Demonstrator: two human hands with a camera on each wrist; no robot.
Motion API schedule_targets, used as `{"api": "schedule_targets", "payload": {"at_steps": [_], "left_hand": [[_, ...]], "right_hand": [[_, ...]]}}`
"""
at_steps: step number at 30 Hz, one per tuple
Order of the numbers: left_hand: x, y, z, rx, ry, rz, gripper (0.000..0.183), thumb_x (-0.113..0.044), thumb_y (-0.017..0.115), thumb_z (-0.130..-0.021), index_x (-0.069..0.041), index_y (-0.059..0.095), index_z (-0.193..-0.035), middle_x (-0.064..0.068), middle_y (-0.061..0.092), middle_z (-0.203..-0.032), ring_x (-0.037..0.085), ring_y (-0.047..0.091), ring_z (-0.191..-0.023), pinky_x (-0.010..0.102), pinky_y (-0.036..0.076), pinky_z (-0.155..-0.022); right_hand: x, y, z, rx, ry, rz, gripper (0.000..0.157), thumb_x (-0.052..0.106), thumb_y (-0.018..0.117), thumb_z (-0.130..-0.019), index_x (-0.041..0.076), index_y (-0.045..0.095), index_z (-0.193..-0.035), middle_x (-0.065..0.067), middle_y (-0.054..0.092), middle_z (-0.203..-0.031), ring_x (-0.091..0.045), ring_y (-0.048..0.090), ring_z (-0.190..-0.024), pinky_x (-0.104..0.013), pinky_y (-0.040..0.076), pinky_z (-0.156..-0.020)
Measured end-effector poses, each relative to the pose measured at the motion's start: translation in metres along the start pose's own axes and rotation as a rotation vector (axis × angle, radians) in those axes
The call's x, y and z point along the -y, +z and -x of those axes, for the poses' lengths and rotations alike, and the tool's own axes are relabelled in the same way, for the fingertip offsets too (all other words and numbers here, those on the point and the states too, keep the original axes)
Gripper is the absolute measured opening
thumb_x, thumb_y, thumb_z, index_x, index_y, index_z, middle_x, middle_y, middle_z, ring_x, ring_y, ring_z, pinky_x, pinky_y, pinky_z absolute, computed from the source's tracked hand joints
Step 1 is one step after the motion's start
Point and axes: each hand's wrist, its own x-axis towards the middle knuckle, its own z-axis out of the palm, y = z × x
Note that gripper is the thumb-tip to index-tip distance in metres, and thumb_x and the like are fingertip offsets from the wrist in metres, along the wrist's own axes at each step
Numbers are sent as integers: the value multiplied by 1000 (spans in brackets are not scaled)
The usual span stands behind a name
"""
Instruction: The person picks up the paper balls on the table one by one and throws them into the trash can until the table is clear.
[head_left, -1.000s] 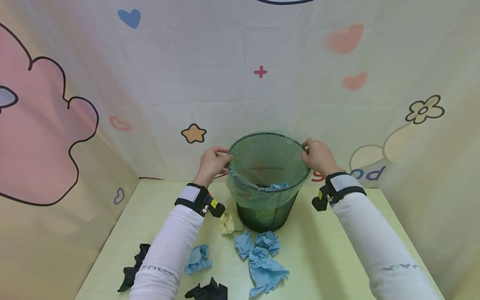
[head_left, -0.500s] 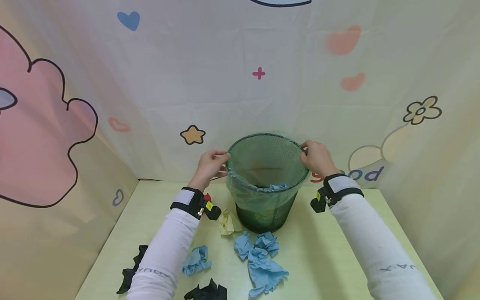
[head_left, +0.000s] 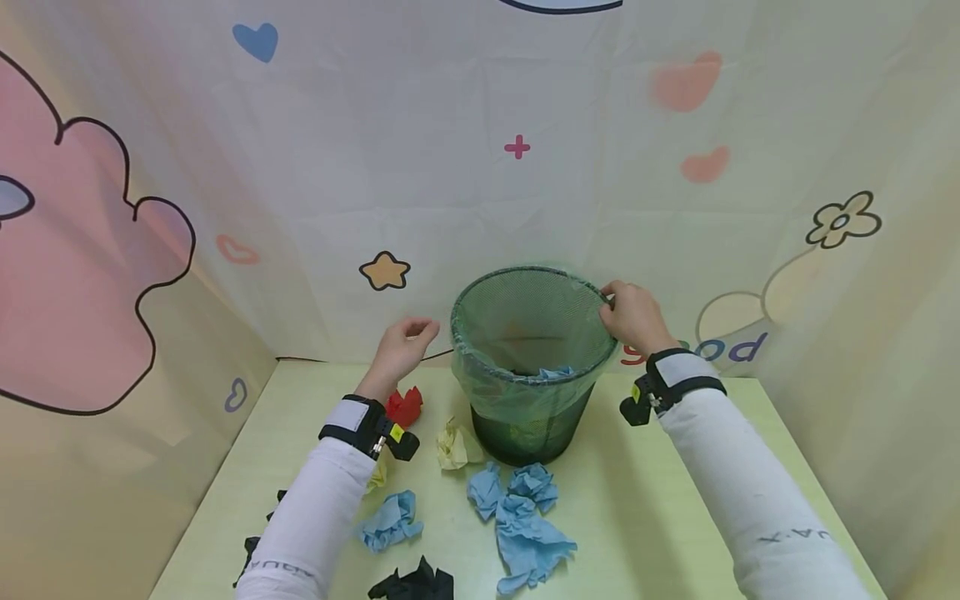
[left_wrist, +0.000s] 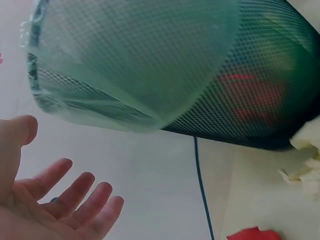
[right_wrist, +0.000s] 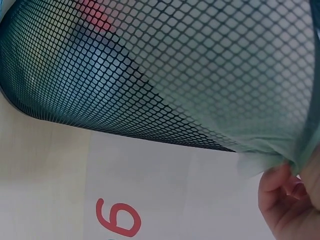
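Note:
A dark mesh wastebasket [head_left: 525,429] stands upright at the back of the table, with a thin green bin liner [head_left: 510,392] folded over its rim. Blue and dark crumpled paper shows inside it in the head view. My right hand [head_left: 636,318] pinches the liner at the right side of the rim; the right wrist view shows the liner gathered at the fingertips [right_wrist: 275,177]. My left hand [head_left: 401,354] is off the rim, a short way to the left, with nothing in it. In the left wrist view its fingers [left_wrist: 80,192] are spread loosely beside the basket.
On the table [head_left: 645,500] lie several crumpled papers: blue paper [head_left: 528,533] in front of the basket, yellow paper [head_left: 453,446] by its base, red paper [head_left: 405,406] near my left wrist, and black paper [head_left: 416,582] at the front. A printed curtain [head_left: 450,167] hangs close behind.
My left hand has let go of the rim and moved left and down, bringing the red paper into view. My right hand stays at the rim, and the basket has barely shifted.

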Motion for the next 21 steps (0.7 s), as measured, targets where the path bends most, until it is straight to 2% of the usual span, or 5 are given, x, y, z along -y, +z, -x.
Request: {"api": "schedule_targets", "payload": {"at_steps": [3, 12, 21], "left_hand": [[10, 2, 6, 12, 57, -100, 48, -39, 52, -92, -9, 48, -130, 11, 49, -130, 30, 49, -117, 43, 44, -94], [36, 20, 27, 32, 238, -257, 47, -29, 60, -88, -5, 49, -127, 16, 53, -127, 33, 53, -111, 42, 46, -91], [44, 46, 62, 91, 312, -330, 43, -27, 65, -85, -5, 55, -121, 12, 57, -118, 30, 58, -100, 40, 49, -83]], "right_hand": [[0, 0, 0, -1, 3, -3, 32, 4, 45, -89, -10, 55, -115, -26, 62, -93, -31, 60, -72, -40, 45, -60], [0, 0, 1, 3, 16, -13, 32, 5, 44, -89, -10, 54, -116, -27, 61, -96, -34, 60, -78, -41, 46, -63], [1, 1, 2, -4, 20, -15, 33, 5, 44, -89, -10, 54, -117, -27, 62, -96, -34, 61, -79, -42, 47, -64]]}}
